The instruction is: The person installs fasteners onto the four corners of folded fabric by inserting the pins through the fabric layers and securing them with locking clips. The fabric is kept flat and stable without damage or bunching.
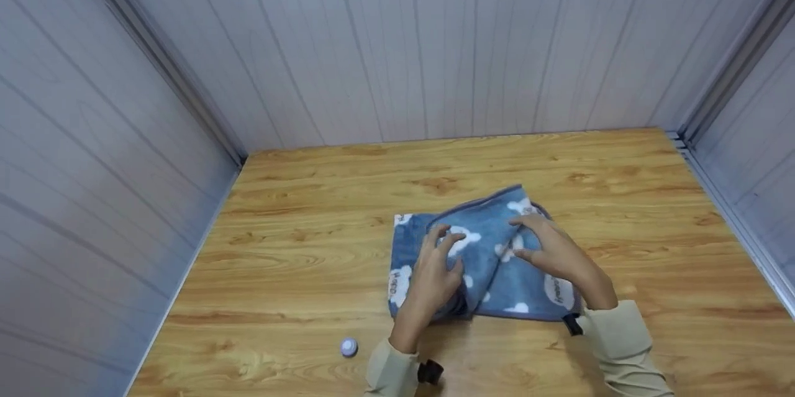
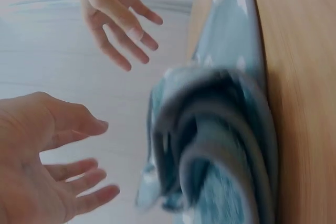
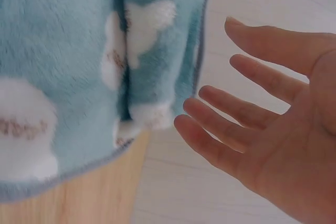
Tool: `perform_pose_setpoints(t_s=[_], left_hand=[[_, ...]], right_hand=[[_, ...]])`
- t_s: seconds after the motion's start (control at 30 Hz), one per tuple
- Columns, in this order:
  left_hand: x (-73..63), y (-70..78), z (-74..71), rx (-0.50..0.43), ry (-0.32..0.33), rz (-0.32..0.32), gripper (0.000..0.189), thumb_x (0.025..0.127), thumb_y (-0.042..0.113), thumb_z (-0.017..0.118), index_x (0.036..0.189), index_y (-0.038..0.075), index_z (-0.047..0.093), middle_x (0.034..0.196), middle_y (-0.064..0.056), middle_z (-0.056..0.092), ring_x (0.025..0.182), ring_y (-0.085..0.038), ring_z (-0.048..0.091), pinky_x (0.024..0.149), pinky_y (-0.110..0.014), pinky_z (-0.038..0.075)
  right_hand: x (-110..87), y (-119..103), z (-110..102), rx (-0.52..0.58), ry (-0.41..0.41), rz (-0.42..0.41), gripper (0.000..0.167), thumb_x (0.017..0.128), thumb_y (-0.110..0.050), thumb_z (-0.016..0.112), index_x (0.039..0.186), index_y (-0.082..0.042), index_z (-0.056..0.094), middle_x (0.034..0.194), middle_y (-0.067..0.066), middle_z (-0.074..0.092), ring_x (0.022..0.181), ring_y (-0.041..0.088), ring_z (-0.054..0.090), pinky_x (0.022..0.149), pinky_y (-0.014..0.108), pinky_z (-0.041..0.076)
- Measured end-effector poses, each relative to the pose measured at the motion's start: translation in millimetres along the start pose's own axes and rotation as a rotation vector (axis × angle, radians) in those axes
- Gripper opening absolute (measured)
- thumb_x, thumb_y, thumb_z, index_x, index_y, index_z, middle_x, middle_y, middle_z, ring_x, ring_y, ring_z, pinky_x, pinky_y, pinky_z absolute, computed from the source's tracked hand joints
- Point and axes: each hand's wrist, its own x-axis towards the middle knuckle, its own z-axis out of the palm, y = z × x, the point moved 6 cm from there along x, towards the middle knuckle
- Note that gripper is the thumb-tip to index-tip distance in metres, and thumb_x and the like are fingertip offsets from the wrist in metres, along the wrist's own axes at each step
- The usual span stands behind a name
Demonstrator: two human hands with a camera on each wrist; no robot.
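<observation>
A blue plush blanket with white cloud-like patches and a grey-blue edging lies on the table, partly folded over itself. Its near left part curls into a layered roll, seen end-on in the left wrist view. Above the left half hovers my left hand, fingers spread and slightly bent, holding nothing. Over the right half is my right hand, thumb and fingers apart, palm bare in the right wrist view. Both hands show a gap from the cloth in the wrist views.
A small round white-and-lilac object sits left of the left forearm. The wood-grain table meets pale panelled walls at the back and on both sides. Dark camera mounts are strapped at the wrists.
</observation>
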Motion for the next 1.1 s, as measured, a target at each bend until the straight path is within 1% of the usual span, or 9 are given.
perform_pose_setpoints(t_s=[0.1,0.23,0.27,0.4,0.5,0.63,0.83,0.97,1.1], left_hand=[[-2.6,15.5,4.3,-0.040,-0.029,0.061,0.031,0.082,0.000,0.067,0.111,0.012,0.066,0.126,-0.010,0.053,0.113,-0.022,0.053,0.079,-0.031,0.050],[-8.2,34.1,13.5,-0.079,-0.104,0.121,0.026,0.084,0.001,0.065,0.107,0.014,0.066,0.118,-0.005,0.058,0.109,-0.018,0.056,0.084,-0.029,0.049],[-9.4,37.9,16.2,-0.084,-0.122,0.133,0.026,0.085,0.002,0.065,0.107,0.015,0.066,0.116,-0.003,0.058,0.107,-0.017,0.056,0.084,-0.028,0.049],[-12.8,51.7,25.5,-0.099,-0.177,0.177,0.024,0.085,0.002,0.064,0.105,0.014,0.067,0.112,-0.001,0.060,0.091,-0.011,0.058,0.074,-0.020,0.047],[-15.0,59.7,33.0,-0.104,-0.218,0.194,0.022,0.087,0.003,0.063,0.106,0.013,0.066,0.113,-0.001,0.060,0.090,-0.010,0.057,0.071,-0.018,0.046],[-19.1,66.8,44.5,-0.098,-0.272,0.207,0.021,0.088,0.006,0.063,0.108,0.014,0.066,0.112,0.000,0.060,0.101,-0.011,0.058,0.078,-0.019,0.047],[-24.8,72.0,60.7,-0.066,-0.330,0.222,0.020,0.088,0.008,0.064,0.107,0.014,0.066,0.109,0.002,0.060,0.103,-0.009,0.057,0.083,-0.019,0.046],[-27.9,74.0,68.1,-0.053,-0.357,0.218,0.021,0.087,0.008,0.064,0.107,0.012,0.067,0.110,0.002,0.060,0.104,-0.009,0.056,0.083,-0.018,0.046],[-29.4,77.9,73.9,-0.052,-0.375,0.221,0.021,0.087,0.009,0.065,0.107,0.011,0.067,0.109,0.002,0.060,0.104,-0.009,0.056,0.083,-0.018,0.046]], right_hand=[[-9.7,-4,-6,-0.030,0.030,-0.005,0.046,0.086,-0.006,0.067,0.130,-0.002,0.053,0.136,0.022,0.045,0.126,0.043,0.040,0.096,0.059,0.036],[-25.3,-5,-12,-0.036,0.046,0.016,0.044,0.087,-0.007,0.067,0.129,-0.003,0.054,0.134,0.021,0.048,0.120,0.042,0.046,0.092,0.057,0.040],[-29.3,-5,-13,-0.036,0.047,0.018,0.044,0.087,-0.007,0.067,0.129,-0.003,0.053,0.133,0.020,0.048,0.117,0.042,0.048,0.090,0.056,0.042],[-44.6,-6,-20,-0.030,0.057,0.017,0.045,0.087,-0.006,0.066,0.130,-0.002,0.052,0.131,0.021,0.048,0.112,0.040,0.051,0.085,0.053,0.046],[-55.0,-6,-27,-0.035,0.069,0.027,0.046,0.087,-0.005,0.066,0.130,-0.001,0.052,0.129,0.021,0.049,0.111,0.040,0.051,0.083,0.054,0.046],[-69.3,-5,-34,-0.053,0.087,0.046,0.046,0.086,-0.004,0.066,0.129,-0.001,0.052,0.128,0.021,0.051,0.112,0.042,0.050,0.084,0.056,0.045],[-89.5,1,-39,-0.090,0.113,0.058,0.045,0.085,-0.004,0.068,0.127,0.000,0.054,0.126,0.021,0.053,0.114,0.042,0.050,0.087,0.058,0.042],[-102.9,7,-42,-0.089,0.112,0.082,0.044,0.086,-0.006,0.067,0.127,0.001,0.053,0.127,0.023,0.051,0.114,0.043,0.049,0.086,0.060,0.042],[-114.5,10,-46,-0.092,0.128,0.082,0.043,0.086,-0.007,0.068,0.126,-0.001,0.054,0.126,0.022,0.052,0.112,0.044,0.049,0.085,0.060,0.042]])
